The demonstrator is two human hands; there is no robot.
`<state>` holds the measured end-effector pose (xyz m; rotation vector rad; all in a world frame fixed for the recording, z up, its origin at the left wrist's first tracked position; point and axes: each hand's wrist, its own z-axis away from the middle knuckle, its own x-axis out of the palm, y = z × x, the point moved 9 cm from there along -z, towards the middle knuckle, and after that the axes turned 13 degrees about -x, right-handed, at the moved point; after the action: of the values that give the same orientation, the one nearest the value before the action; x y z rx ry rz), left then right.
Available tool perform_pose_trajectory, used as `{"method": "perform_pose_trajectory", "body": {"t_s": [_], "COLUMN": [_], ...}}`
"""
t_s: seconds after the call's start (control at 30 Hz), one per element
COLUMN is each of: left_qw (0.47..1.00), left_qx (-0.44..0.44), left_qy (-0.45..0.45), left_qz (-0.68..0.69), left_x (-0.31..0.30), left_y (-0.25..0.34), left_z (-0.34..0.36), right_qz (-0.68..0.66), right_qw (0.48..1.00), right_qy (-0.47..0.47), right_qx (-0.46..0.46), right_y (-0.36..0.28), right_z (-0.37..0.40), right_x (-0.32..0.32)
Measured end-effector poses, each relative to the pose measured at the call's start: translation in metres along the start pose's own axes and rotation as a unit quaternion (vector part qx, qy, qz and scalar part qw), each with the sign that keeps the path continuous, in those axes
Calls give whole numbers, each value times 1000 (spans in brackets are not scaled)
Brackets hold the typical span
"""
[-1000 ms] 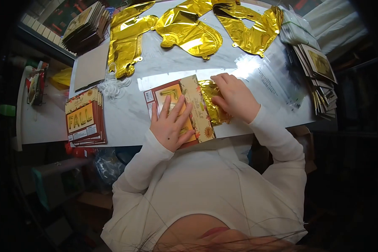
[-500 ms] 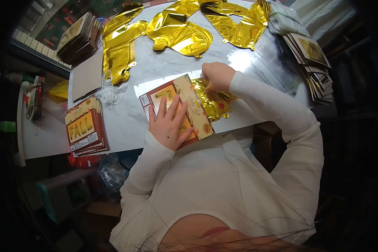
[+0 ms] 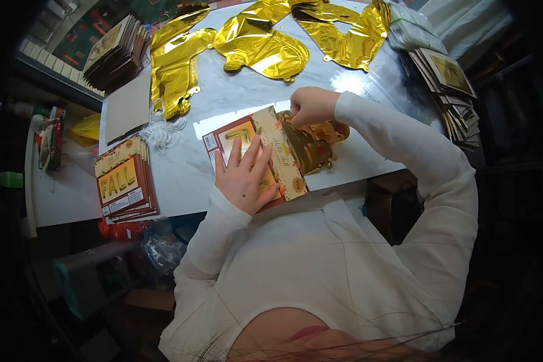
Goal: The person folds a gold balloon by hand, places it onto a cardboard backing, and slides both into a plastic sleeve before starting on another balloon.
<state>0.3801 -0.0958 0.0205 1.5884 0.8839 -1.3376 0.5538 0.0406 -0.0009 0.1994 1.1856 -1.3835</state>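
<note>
My left hand [image 3: 245, 177] lies flat with fingers spread on a printed card package [image 3: 279, 151], which shows gold balloon letters and a floral "Hello Fall" strip. The package sits tilted near the table's front edge. Just past its right edge, my right hand [image 3: 314, 107] is closed on a folded gold foil balloon [image 3: 320, 143]. That foil lies against the strip's edge, part of it spreading right over the table. My right fingertips are partly hidden, turned down into the foil.
Large gold foil letter balloons [image 3: 262, 51] cover the far side. On the left are a stack of FALL packages [image 3: 122, 181], white string [image 3: 163, 134] and a grey card [image 3: 128, 105]. More packages [image 3: 449, 78] and clear plastic bags [image 3: 413, 33] lie at the right.
The foil under my right hand has spread further right and looks darker and more folded. My right forearm has shifted slightly right. The left hand stays on the package.
</note>
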Motion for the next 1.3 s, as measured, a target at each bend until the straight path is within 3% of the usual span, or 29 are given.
{"method": "perform_pose_trajectory", "body": {"t_s": [0.17, 0.23, 0.37, 0.57, 0.63, 0.73, 0.8, 0.93, 1.0, 1.03, 1.1, 1.13, 1.2, 1.23, 1.27, 1.3], "left_qw": [1000, 1000, 1000, 1000, 994, 989, 992, 992, 992, 991, 991, 993, 994, 994, 994, 994], "left_qx": [-2, -4, 4, 1, 0, -2, 11, 26, 20, 25, 28, 34, 37, 30, 24, 24], "left_qy": [-3, -2, -7, 0, 13, 10, 15, 23, 18, 21, 26, 22, 17, 12, 7, 6], "left_qz": [5, 9, 10, 21, 112, 150, 124, 124, 127, 128, 128, 113, 98, 103, 107, 107], "left_x": [-1, 0, 1, 9, 8, 15, 4, 3, 1, 2, 3, 6, 8, 8, 9, 10], "left_y": [0, 0, 1, -4, -9, -15, -8, -9, -8, -8, -10, -9, -8, -9, -9, -9], "left_z": [0, 1, 1, 4, 5, 10, 9, 8, 8, 9, 8, 8, 10, 9, 9, 9], "right_qz": [-115, -237, -223, -251, -251, -323, -438, -467, -542, -541, -472, -472, -214, -152, -153, -33], "right_qw": [993, 971, 974, 967, 967, 940, 896, 881, 827, 828, 812, 813, 858, 895, 895, 899], "right_qy": [4, 0, -4, 15, 21, 92, 62, 70, 149, 149, 302, 300, 409, 352, 351, 342], "right_qx": [40, 15, -35, -36, -37, -55, 35, 20, -4, -5, -162, -163, -223, -228, -228, -271], "right_y": [-4, -12, -45, -55, -48, -41, -49, -51, -38, -27, -16, -12, -30, -38, -42, -61], "right_z": [16, 13, -2, -18, -28, -37, -15, -7, -8, -9, 0, 5, 42, 48, 52, 58], "right_x": [0, 10, 19, 35, 45, 46, 44, 43, 43, 49, 20, 22, 2, 11, 19, 28]}}
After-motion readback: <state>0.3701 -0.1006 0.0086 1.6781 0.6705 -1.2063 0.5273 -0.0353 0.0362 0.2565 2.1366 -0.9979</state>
